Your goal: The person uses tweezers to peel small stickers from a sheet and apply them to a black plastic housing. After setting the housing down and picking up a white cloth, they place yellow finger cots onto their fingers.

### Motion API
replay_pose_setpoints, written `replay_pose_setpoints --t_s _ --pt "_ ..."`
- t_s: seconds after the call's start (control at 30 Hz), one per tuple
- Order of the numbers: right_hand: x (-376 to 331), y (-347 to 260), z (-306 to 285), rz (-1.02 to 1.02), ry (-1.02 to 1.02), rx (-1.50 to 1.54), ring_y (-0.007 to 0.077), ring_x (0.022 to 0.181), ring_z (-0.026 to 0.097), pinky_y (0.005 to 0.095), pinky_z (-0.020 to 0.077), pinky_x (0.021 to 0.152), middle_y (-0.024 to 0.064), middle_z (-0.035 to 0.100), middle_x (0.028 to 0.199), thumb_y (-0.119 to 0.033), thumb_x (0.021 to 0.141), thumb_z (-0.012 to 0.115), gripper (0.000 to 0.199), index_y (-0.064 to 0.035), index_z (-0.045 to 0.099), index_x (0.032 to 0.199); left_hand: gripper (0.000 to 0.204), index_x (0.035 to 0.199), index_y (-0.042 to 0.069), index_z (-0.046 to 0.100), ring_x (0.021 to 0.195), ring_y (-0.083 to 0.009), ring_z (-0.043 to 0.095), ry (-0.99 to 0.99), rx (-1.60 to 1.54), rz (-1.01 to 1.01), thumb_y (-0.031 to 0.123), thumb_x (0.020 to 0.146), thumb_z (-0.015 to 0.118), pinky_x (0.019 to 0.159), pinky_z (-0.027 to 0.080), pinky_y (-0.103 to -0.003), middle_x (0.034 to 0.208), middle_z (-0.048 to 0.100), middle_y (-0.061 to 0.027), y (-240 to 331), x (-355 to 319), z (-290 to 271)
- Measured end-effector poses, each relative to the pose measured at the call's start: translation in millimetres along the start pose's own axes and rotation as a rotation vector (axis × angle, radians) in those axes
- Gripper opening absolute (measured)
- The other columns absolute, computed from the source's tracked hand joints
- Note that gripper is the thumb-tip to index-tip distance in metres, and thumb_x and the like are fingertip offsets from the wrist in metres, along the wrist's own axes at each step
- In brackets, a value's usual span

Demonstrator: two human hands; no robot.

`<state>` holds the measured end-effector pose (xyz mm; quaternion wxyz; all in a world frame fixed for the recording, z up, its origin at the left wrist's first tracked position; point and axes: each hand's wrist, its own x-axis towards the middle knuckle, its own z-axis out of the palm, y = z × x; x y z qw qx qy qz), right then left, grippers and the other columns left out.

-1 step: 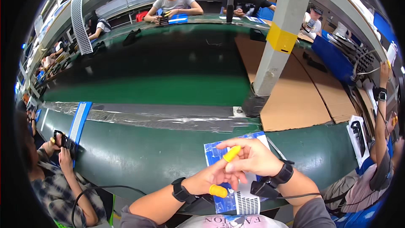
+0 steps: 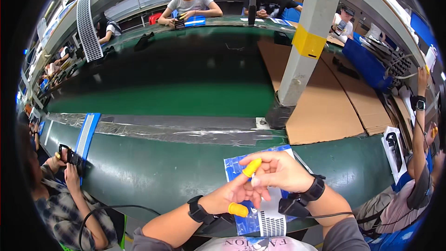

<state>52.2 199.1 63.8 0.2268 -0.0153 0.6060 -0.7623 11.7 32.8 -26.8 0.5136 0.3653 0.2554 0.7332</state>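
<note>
My left hand [image 2: 225, 199] reaches in from the lower left with thumb and index finger spread apart. A yellow finger cot [image 2: 239, 209] covers its thumb, and another yellow finger cot [image 2: 252, 167] its index fingertip. Against that index finger, my right hand [image 2: 284, 173] closes in a pinch, its own index finger reaching past the cot. Whatever is between the pinching fingers is too small to make out. Beneath both hands lies a blue-edged plastic sheet [image 2: 231, 165], with a white label sheet [image 2: 273, 225] bearing rows of small dark labels. Black bands with small boxes circle both wrists.
A grey post [image 2: 297, 76] with a yellow band rises from the green table [image 2: 186, 167] beside brown cardboard [image 2: 325, 111]. A co-worker at left handles a black part next to a blue strip [image 2: 87, 135]. Another at right raises an arm. A black cable [image 2: 116, 206] curves by my left arm.
Both hands have shifted very slightly. The cot-covered index finger has moved a little left and up, while the pinch stays at it.
</note>
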Motion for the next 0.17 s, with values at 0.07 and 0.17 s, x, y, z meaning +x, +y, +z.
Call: replay_pose_setpoints --t_s 0.07,0.17 --pt "2.2 4.0 2.5 -0.086 0.045 0.060 0.0083 0.052 0.054 0.0191 0.0448 0.050 0.0068 0.060 0.075 -0.004 0.076 0.059 0.024 0.0037 0.056 0.099 0.089 0.134 0.024 0.011 0.081 -0.0143 0.048 -0.015 0.018 -0.016 0.022 0.068 0.071 0.077 0.040 -0.028 0.109 0.046 -0.0141 -2.2 -1.9 -5.6" --pt "9.4 21.3 9.0 -0.061 0.022 0.041 0.0175 0.041 0.057 0.0212 0.0426 0.032 0.0126 0.059 0.068 -0.007 0.080 0.055 0.025 0.0057 0.051 0.101 0.090 0.134 0.022 0.011 0.080 -0.0142 0.049 -0.061 0.122 -0.019 0.020 0.067 0.071 0.076 0.040 -0.028 0.110 0.046 -0.0143 -14.2 -6.1 -9.3"
